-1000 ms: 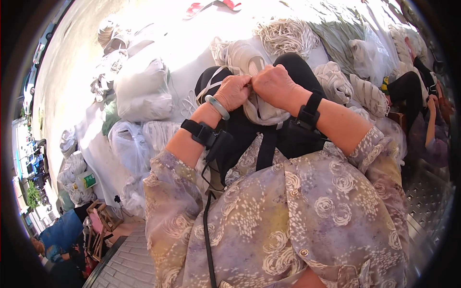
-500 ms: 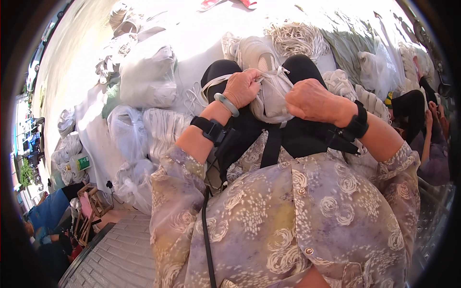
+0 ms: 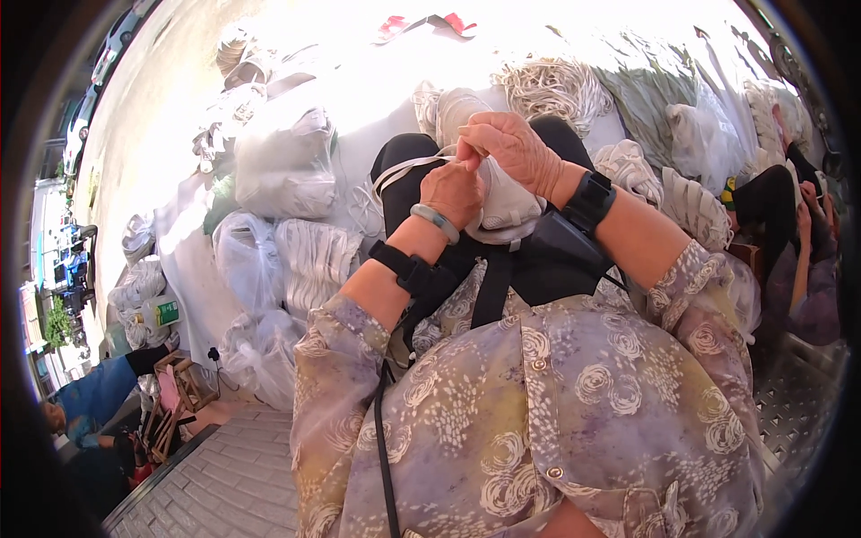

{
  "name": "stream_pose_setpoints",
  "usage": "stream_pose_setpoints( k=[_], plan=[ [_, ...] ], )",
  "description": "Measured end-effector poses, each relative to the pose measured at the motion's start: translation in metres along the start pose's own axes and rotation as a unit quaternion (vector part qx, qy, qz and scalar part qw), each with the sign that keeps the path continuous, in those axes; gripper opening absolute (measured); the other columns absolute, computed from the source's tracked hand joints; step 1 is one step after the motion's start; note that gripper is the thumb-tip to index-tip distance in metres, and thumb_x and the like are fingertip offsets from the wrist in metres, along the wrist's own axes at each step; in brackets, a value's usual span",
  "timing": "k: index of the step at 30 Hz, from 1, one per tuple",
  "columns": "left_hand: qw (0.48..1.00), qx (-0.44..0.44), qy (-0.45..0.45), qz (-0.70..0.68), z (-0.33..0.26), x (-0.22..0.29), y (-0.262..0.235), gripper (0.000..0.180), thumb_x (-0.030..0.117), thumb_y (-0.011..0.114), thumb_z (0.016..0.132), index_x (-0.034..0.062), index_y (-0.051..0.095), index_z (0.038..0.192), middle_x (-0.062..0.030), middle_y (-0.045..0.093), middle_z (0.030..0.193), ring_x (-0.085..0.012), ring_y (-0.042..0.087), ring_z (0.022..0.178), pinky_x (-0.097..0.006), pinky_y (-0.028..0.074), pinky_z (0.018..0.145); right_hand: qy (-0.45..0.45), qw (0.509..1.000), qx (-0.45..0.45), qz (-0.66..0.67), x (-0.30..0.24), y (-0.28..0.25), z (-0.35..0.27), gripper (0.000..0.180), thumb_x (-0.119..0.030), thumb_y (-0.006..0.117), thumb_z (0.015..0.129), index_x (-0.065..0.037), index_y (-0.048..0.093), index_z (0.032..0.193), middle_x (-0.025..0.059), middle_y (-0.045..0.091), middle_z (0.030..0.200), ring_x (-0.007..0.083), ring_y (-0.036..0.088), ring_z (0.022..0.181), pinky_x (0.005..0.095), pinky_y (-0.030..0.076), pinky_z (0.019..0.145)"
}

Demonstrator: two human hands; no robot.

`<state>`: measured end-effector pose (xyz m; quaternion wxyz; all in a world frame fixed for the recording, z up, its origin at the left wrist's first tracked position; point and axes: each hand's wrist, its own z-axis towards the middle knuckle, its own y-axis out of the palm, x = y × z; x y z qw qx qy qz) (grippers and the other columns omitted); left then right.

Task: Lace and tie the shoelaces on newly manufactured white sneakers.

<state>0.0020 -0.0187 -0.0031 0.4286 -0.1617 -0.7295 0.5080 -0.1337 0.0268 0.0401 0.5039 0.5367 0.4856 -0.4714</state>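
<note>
A pale sneaker [image 3: 511, 211] rests between my knees, its upper partly covered by my hands. My left hand [image 3: 453, 190] is closed low over the shoe's left side, a bangle at its wrist. From near its fingertips a flat white shoelace [image 3: 408, 168] loops out to the left over my knee. My right hand [image 3: 513, 151] has crossed over the shoe, and its pinched fingertips meet those of my left hand. The lace seems to run into both pinches, though the fingers hide the exact spot.
A heap of white laces [image 3: 558, 90] lies beyond my right knee. Clear plastic bags of pale goods [image 3: 285, 166] and stacked shoe pieces [image 3: 314, 260] lie to the left. Bundled pale shoes [image 3: 695, 208] are on the right. Other people sit at both edges, one in blue [image 3: 94, 394].
My right hand has moved left from the shoe's right side to meet my left hand. The left hand has shifted slightly down, and the view has shifted a little.
</note>
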Motion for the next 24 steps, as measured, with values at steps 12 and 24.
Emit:
stream_pose_setpoints(
  k=[12,24],
  plan=[
    [0.997,-0.002,-0.069,0.024,-0.007,-0.001,0.01,0.037,0.013,0.045,0.08,0.003,0.048,0.115,-0.0209,0.062,0.086,-0.0363,0.063,0.079,-0.043,0.049,0.069,0.405,0.828,0.098,-0.375,0.028,-0.195,-0.365,0.029,-0.017,0.044,0.081,0.001,0.055,0.061,0.0104,0.055,0.056,0.0176,0.054,0.045,0.0299,0.044,0.043],
    [0.987,0.152,0.014,-0.045,-0.014,-0.011,-0.005,0.04,0.027,0.057,0.082,0.0091,0.048,0.117,-0.0127,0.064,0.08,-0.0346,0.063,0.072,-0.041,0.051,0.064,0.187,0.939,0.028,-0.287,-0.008,-0.095,-0.185,0.033,-0.019,0.068,0.073,-0.007,0.047,0.097,-0.0031,0.046,0.061,0.0057,0.04,0.055,0.0225,0.031,0.05]
  ],
)
